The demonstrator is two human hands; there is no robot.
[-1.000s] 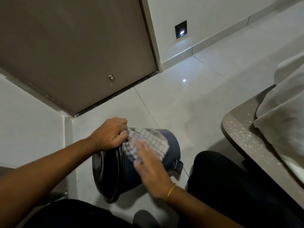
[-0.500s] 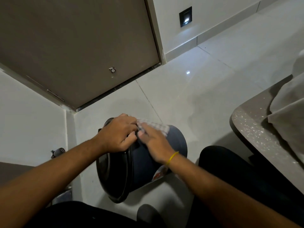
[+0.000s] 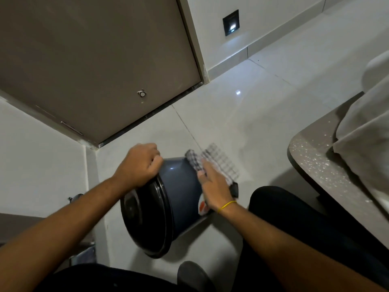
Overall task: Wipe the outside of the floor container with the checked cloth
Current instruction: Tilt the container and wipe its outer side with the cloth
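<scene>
The floor container (image 3: 179,192) is tipped on the floor (image 3: 242,114) near the door (image 3: 94,60), exposing its side. The left hand (image 3: 139,167) curls over its rim, steadying it; the right hand (image 3: 214,186), flat and open, presses the checked cloth (image 3: 216,163) against the wall.

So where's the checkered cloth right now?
In the head view, the checked cloth lies under the right hand, pressed on the far end of the tipped blue container, right of the left hand.
</scene>
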